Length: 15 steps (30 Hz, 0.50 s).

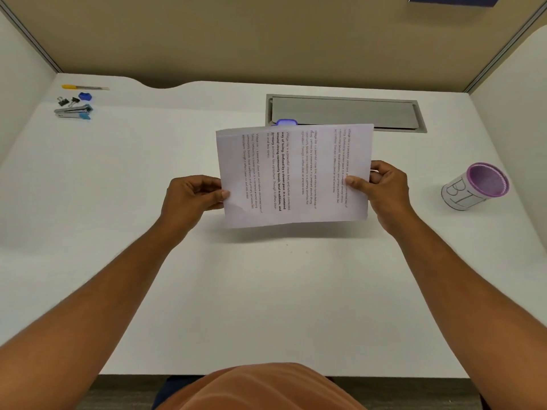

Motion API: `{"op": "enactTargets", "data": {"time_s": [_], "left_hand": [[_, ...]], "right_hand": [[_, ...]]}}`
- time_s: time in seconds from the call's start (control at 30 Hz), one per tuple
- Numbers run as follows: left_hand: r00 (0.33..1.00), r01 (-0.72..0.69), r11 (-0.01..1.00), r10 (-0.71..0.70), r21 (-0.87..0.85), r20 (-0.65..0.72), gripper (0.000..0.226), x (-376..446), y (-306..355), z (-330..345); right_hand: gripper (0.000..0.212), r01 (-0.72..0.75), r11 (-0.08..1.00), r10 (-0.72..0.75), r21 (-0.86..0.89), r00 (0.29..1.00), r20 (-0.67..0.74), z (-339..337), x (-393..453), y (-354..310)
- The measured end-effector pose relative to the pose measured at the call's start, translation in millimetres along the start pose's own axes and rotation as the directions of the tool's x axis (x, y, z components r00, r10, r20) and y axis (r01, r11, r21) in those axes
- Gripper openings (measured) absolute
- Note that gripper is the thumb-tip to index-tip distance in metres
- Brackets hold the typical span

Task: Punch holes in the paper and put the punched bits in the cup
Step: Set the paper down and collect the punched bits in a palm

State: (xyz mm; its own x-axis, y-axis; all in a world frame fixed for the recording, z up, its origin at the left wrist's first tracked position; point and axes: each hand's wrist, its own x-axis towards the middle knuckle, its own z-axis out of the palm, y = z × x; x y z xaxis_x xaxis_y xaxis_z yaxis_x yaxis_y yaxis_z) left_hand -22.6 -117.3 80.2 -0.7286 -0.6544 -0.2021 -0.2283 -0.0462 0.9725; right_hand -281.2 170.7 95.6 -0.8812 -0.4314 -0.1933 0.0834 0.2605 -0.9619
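Paper (293, 176) thin, light, bendy; tears easy. Left hand (192, 193) and right hand (381, 187) fingers pinch side edges, holding it above desk (266, 291).

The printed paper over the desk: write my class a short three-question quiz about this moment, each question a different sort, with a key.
1. True or false: the paper lies flat on the desk.
2. Which hands grip the paper? A) left hand only B) right hand only C) both
3. Fill in: the cup stands to the person's ____.

Key: 1 false, it is held up; 2 C, one hand on each side edge; 3 right.
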Motion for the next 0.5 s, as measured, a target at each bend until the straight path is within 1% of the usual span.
{"op": "enactTargets", "data": {"time_s": [0.13, 0.27, 0.4, 0.5], "left_hand": [[0.991, 0.133, 0.984, -0.132, -0.117, 0.016, 0.021, -7, -7, -11], [0.968, 0.243, 0.945, -0.250, -0.220, -0.007, 0.028, -20, -18, -27], [0.935, 0.298, 0.884, -0.346, -0.359, -0.075, 0.024, -43, -27, -49], [0.915, 0.304, 0.849, -0.386, -0.431, -0.115, 0.028, -63, -37, -71]], "right_hand": [[0.041, 0.005, 0.997, -0.007, -0.077, 1.000, -0.024, 13, 9, -6], [0.031, 0.013, 0.991, -0.014, -0.134, 1.000, -0.007, 37, 21, -14], [0.026, 0.031, 0.980, -0.025, -0.195, 0.999, 0.034, 78, 32, -27], [0.025, 0.030, 0.970, -0.010, -0.242, 0.996, 0.083, 120, 39, -37]]}}
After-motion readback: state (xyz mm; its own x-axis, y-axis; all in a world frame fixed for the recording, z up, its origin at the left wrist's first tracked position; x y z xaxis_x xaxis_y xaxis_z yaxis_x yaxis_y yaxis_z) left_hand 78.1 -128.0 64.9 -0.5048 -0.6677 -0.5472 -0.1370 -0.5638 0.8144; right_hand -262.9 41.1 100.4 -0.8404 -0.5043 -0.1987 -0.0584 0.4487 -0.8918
